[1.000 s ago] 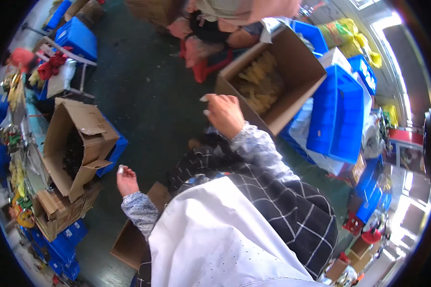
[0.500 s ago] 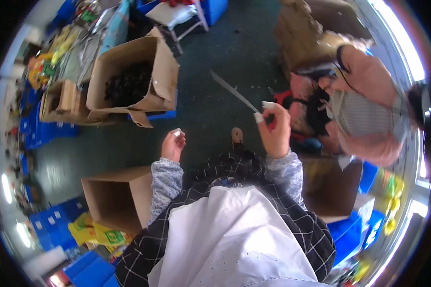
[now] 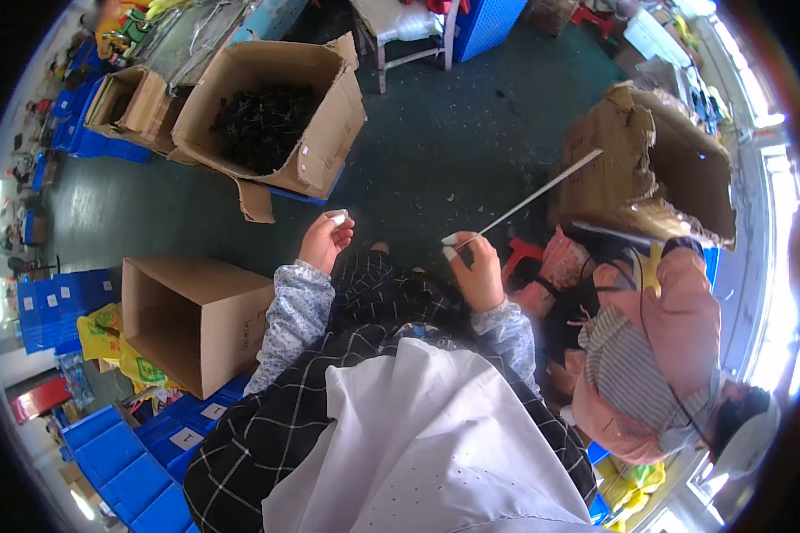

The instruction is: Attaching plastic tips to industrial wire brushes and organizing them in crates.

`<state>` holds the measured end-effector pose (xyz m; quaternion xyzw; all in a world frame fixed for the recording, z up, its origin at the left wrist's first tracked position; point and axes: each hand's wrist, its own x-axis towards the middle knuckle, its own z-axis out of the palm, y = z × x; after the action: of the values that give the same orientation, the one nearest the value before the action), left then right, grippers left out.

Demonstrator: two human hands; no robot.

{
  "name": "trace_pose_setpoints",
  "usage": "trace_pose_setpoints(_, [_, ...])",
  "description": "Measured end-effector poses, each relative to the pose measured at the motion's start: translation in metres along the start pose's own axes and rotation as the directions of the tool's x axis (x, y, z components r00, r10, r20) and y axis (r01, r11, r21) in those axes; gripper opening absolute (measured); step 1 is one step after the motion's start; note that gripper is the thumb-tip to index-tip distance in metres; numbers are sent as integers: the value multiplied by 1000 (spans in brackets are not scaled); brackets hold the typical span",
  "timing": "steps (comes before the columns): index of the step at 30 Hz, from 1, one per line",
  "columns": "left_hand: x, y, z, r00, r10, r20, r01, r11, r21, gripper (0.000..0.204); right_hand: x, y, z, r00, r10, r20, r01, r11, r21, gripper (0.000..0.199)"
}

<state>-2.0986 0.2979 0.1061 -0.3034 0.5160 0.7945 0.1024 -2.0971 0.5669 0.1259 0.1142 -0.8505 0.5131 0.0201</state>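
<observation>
My right hand (image 3: 478,274) pinches one end of a long, thin whitish strip (image 3: 540,193) between thumb and fingertips. From there the strip slants up and to the right, its far end in front of a torn carton (image 3: 600,169). White wraps cover the tips of the pinching fingers. My left hand (image 3: 325,242) is held out at about the same height, fingers curled in and thumb pressed against them, with white on a fingertip. Whatever it may hold is too small to make out. Beyond it stands an open cardboard box (image 3: 329,151) with a heap of black pieces (image 3: 262,124) inside.
A person in pink (image 3: 649,355) sits bent over close on my right, near a red stool (image 3: 523,256). An open carton (image 3: 231,329) lies at my left above blue bins (image 3: 142,471). A whitish chair (image 3: 409,40) and a blue crate (image 3: 489,31) stand farther off.
My view has turned, bringing the torn carton and the seated person more fully into sight. The strip, which pointed up-left from my right hand, now points up-right. My left hand stays curled.
</observation>
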Motion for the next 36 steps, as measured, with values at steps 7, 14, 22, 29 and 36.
trace_pose_setpoints(7, [62, 40, 26, 996, 73, -43, -70, 995, 78, 15, 74, 2, 5, 996, -35, 85, 32, 999, 38, 15])
trace_pose_setpoints(14, [160, 97, 61, 999, 1, 51, 2, 999, -52, 13, 161, 7, 9, 991, -13, 133, 13, 1000, 1, 18])
trace_pose_setpoints(22, [246, 169, 37, 999, 43, -8, -43, 998, -40, 16, 311, -24, 47, 975, -82, 207, 80, 997, 17, 14])
trace_pose_setpoints(29, [289, 146, -33, 917, -67, -393, -32, 970, -242, 12, 401, 32, 70, 886, -95, 455, -9, 975, 220, 12])
trace_pose_setpoints(36, [300, 11, -86, 396, -446, -803, -23, 869, -494, 6, 530, 32, 70, 733, -98, 673, -247, 884, 397, 11])
